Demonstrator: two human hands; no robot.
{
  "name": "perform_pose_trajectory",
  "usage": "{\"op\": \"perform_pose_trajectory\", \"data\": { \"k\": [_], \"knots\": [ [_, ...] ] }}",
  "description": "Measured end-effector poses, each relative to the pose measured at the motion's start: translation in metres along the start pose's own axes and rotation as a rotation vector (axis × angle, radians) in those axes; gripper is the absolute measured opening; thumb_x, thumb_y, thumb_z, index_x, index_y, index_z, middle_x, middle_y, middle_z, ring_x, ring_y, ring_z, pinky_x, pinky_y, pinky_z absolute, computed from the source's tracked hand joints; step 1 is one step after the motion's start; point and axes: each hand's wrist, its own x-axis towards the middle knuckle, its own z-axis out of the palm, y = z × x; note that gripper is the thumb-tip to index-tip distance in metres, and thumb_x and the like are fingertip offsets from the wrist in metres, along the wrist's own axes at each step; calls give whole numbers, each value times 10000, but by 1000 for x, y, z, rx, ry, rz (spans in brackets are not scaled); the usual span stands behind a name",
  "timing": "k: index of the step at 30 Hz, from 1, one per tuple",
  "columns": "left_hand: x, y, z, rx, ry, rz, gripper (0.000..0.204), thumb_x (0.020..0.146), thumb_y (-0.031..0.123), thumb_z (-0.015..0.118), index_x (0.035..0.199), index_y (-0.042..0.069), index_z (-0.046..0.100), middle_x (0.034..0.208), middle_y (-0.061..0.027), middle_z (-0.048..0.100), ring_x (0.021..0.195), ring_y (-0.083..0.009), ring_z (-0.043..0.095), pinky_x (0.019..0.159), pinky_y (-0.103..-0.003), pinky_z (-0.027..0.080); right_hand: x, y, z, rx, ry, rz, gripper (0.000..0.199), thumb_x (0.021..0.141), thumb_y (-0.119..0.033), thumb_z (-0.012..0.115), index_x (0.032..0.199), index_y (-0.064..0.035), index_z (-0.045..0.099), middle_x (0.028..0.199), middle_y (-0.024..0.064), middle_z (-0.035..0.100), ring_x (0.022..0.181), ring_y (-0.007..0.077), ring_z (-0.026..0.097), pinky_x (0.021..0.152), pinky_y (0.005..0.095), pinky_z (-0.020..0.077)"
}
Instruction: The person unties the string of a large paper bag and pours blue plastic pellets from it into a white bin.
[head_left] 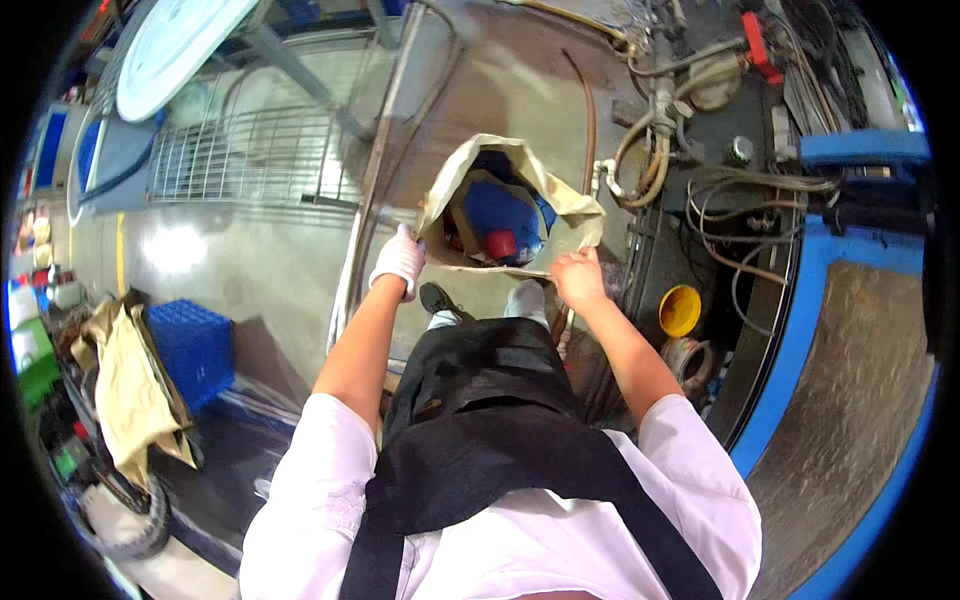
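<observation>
On the concrete floor (480,90), just ahead of the person's feet, a tan paper sack (572,205) is standing with its mouth gaping open. Inside it a blue container (500,210) with a red cap (501,244) is lying, with brown flaps of cardboard showing beside it. The left hand (399,260), wearing a white glove, is closing its fingers around the sack's near left rim, beside an upright metal pole (380,150) that is running along the sack's left side. The right hand (580,278), bare, is pinching the near right rim with curled fingers, so both hands are holding the mouth apart. Below the hands a black apron (480,400) is hanging over a white shirt, and a dark shoe (436,298) is showing at the sack's near edge. To the right of the sack, hoses and pipes (650,150) are bunching against a machine with a blue rim (800,330), and a yellow cup-like fitting (680,310) is sitting near its base. Well to the left, a wire rack (250,155) is lying across the floor, and nearer the left edge a blue plastic crate (195,345) is standing beside a crumpled tan sack (125,390).
</observation>
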Motion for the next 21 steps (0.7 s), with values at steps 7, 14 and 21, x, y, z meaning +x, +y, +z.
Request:
{"op": "perform_pose_trajectory", "data": {
  "k": [7,14,21],
  "knots": [
    [-64,-90,10,-403,125,-267,358,838,295,543,1058,15,504,1008,-257,590,968,-403,554,819,-435,438,46,-47,-44,-61,-8,-256,31,696,-157,631,675,-134,632,730,-3,579,818,171,563,953,472,308],
    [-105,-194,57,-1033,420,-385,364,830,231,577,1109,3,521,998,-185,615,912,-318,569,785,-374,438,88,-122,-62,47,9,-501,40,676,-116,579,649,-124,607,721,3,546,816,180,538,873,462,365],
    [-187,-193,-1,-1387,655,-390,351,845,177,591,1161,32,538,967,-90,622,841,-178,559,742,-327,447,86,-196,-81,385,48,-442,64,677,-65,573,737,-64,594,745,87,535,812,274,541,686,384,454]
  ]
}}
